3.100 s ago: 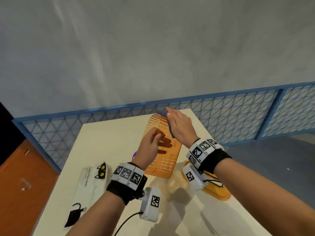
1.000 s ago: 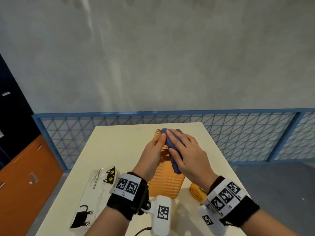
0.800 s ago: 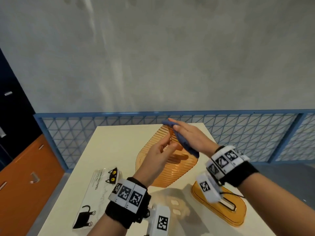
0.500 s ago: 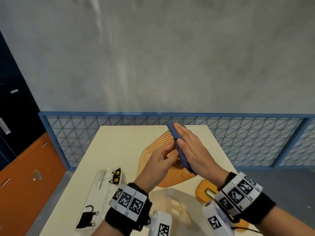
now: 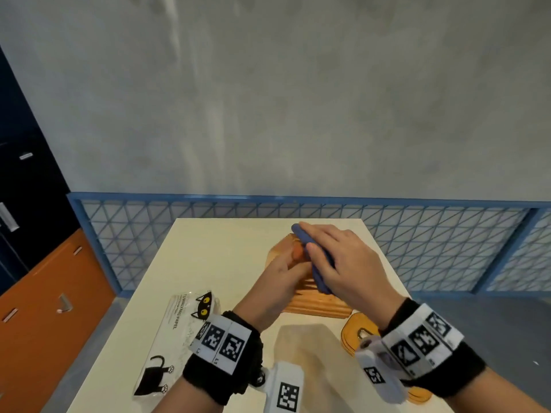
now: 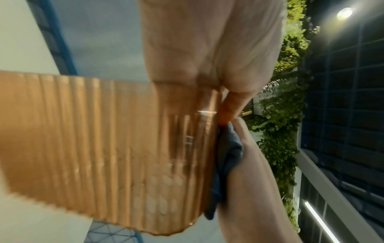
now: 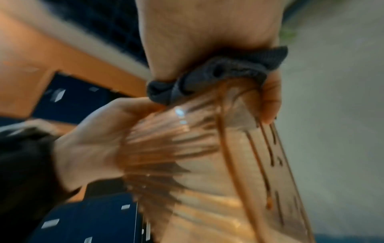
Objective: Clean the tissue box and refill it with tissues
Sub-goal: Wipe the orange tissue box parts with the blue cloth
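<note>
While left hand [image 5: 278,275] grips ribbed orange tissue box [image 5: 316,299] raised above table [image 5: 214,263], right hand [image 5: 343,263] presses blue cloth [image 5: 320,263] against box's right face, fingers wrapped over cloth. Orange lid [image 5: 353,332] lies near right; tissue pack [image 5: 176,329] lies near left.

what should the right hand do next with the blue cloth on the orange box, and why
Probably drag the folded blue cloth along the ribbed translucent orange tissue box: the right hand presses it at the far end, while the left hand grips the box.
</note>
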